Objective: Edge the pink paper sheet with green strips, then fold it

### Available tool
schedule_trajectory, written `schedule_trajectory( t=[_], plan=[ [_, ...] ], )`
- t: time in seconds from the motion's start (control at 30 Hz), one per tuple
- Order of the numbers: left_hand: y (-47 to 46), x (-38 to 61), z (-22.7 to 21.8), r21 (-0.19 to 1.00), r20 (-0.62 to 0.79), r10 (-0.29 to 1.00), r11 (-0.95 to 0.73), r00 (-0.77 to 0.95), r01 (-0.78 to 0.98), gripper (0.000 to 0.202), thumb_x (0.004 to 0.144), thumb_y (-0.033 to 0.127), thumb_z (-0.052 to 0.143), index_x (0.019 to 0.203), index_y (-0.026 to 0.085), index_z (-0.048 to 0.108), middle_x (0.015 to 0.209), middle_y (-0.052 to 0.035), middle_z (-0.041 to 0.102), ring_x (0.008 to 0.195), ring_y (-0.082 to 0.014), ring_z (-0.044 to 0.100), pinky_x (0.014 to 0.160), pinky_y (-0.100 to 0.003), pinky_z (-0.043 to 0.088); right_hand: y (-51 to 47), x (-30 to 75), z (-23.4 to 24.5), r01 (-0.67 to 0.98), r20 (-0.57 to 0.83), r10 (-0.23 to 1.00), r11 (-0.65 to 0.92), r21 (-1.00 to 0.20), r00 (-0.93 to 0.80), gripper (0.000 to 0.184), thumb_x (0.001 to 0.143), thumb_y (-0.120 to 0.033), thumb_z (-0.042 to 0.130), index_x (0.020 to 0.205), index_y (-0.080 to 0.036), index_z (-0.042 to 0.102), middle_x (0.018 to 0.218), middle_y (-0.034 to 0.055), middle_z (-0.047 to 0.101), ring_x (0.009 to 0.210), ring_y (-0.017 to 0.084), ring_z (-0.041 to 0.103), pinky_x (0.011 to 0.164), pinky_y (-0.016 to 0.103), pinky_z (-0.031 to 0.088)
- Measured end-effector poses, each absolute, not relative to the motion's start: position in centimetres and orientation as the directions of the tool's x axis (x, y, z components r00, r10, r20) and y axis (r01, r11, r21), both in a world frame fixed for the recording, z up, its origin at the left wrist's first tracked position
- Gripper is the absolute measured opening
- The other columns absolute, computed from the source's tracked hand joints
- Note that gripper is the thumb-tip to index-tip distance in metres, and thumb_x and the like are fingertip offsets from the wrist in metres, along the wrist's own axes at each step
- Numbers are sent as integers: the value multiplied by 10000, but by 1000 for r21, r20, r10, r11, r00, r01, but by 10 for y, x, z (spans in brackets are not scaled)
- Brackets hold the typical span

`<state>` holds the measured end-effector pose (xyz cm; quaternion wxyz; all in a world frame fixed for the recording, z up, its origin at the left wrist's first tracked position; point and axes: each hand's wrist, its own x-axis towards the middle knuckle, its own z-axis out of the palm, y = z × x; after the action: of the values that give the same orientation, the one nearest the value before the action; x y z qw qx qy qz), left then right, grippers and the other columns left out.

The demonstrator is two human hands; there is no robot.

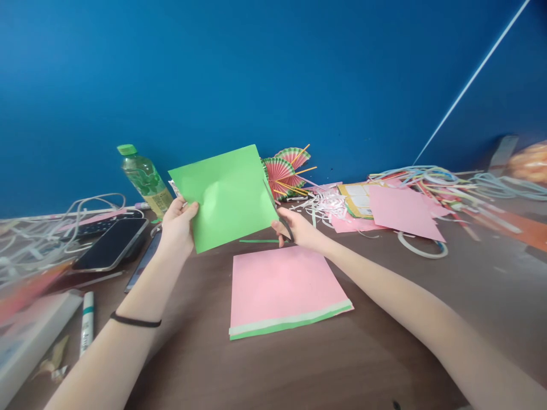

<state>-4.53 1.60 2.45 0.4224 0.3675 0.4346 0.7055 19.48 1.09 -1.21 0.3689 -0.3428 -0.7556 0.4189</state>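
A bottle (143, 179), paper fans (282, 171), and seemingly a phone (111, 244).

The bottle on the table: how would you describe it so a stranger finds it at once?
Look along the blue wall at the back of the brown table. Just left of the green sheet in the left hand stands the bottle. It alone is clear plastic, with a green cap and leafy label.

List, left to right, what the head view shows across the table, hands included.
white cables → phone → green-capped bottle → left hand → green sheet → right hand gripping scissors → loose pink sheet → orange strip
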Motion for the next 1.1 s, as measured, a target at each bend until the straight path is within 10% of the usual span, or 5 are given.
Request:
schedule_trajectory(
  t=[1.1],
  plan=[
    [17,-54,21,980,114,980,-138,-162,-146,399,617,109,642,980,231,528,1192,-57,575,1007,-260,583,873,-436,481,10,192,-12,133,227,869,313,-940,-441,393,768,-537,487,669,-188,337,553,-70,481,423,73,555,456,188,383]
  ],
)
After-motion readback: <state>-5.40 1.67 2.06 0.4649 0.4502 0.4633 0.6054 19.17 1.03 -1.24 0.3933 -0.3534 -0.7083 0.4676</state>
